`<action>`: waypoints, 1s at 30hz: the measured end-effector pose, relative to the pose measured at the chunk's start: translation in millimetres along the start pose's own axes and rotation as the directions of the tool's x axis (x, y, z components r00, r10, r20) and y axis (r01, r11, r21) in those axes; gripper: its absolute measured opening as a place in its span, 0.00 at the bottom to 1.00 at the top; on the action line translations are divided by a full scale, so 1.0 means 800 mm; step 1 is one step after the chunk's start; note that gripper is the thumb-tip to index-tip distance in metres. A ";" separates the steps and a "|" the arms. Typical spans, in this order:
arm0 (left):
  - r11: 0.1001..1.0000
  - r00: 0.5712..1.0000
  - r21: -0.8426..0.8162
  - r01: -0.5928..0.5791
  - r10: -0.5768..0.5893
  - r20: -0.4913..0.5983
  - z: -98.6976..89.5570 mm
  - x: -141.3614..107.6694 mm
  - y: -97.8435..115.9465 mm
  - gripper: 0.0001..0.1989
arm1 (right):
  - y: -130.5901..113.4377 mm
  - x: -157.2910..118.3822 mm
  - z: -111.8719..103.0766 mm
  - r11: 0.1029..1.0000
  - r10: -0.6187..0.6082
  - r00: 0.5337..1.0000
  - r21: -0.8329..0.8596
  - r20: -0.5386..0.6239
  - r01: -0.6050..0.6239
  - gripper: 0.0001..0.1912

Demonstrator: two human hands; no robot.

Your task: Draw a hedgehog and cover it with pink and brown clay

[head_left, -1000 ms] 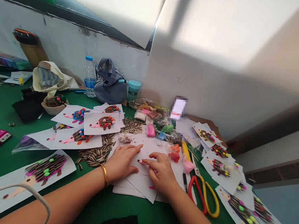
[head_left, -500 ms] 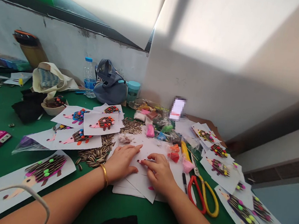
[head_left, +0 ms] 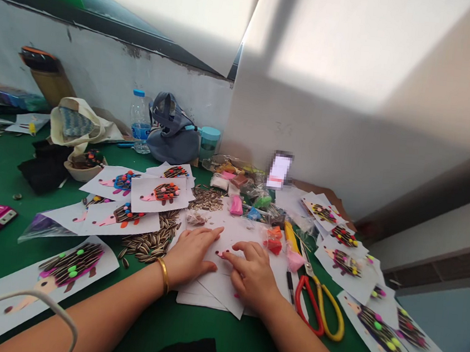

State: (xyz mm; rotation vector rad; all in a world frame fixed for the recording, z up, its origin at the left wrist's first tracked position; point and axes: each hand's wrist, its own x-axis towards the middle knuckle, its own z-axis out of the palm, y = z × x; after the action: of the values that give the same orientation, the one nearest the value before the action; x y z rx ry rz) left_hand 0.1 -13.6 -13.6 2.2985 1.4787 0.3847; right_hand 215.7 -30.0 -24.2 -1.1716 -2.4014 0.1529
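White paper (head_left: pixel 223 289) lies in front of me with a small pink clay piece (head_left: pixel 222 253) bearing dark dots. My left hand (head_left: pixel 193 255) rests flat on the paper, fingers spread, a gold bangle at its wrist. My right hand (head_left: pixel 252 270) bends over the paper with its index fingertip at the pink piece. Its other fingers are curled and apart, and nothing shows between them. Most of what lies beneath that palm is hidden, apart from a bit of magenta at its edge.
Sunflower seeds (head_left: pixel 150 242) and hedgehog cards (head_left: pixel 159 195) lie left; more hedgehog cards (head_left: pixel 343 263) lie right. Red-and-yellow scissors (head_left: pixel 317 302) and a black pen (head_left: pixel 290 287) sit beside my right hand. Clay packets (head_left: pixel 236 204), a phone (head_left: pixel 279 170) and a blue bag (head_left: pixel 174 136) are behind.
My right hand has shifted very slightly, and more of the pink piece shows beside its index fingertip. My left hand has stayed in place.
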 end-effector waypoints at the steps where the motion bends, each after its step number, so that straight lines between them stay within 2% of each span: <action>1: 1.000 1.000 0.001 0.001 -0.001 0.002 0.000 0.000 0.000 0.41 | 0.000 0.000 0.000 1.000 -0.009 1.000 -0.005 0.005 0.009 0.23; 7: 1.000 1.000 0.003 0.005 -0.005 0.009 -0.001 0.000 0.001 0.41 | -0.003 0.001 0.004 0.999 -0.016 0.998 -0.047 0.056 0.018 0.23; 14: 1.000 1.000 -0.001 0.002 -0.002 0.003 0.001 0.000 -0.001 0.41 | 0.002 -0.001 0.001 1.000 0.010 1.000 -0.007 0.012 -0.010 0.24; 21: 1.000 1.000 0.001 -0.003 0.003 0.001 0.001 0.000 -0.002 0.41 | 0.000 0.000 0.003 1.000 0.004 0.999 -0.029 0.054 -0.002 0.24; 26: 1.000 1.000 0.003 0.001 -0.001 0.007 0.000 0.001 0.000 0.42 | 0.000 -0.002 0.001 1.000 0.005 1.000 -0.014 0.017 -0.005 0.25; 30: 1.000 1.000 0.003 -0.001 0.001 0.005 0.002 0.001 -0.002 0.42 | -0.001 -0.002 0.001 0.999 -0.011 0.999 -0.032 0.046 0.012 0.24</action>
State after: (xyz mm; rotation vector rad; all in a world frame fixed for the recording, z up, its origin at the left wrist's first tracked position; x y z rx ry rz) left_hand -0.2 -12.2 -15.3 2.3006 1.4767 0.3767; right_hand 215.7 -31.9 -25.1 -1.1803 -2.4584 0.1395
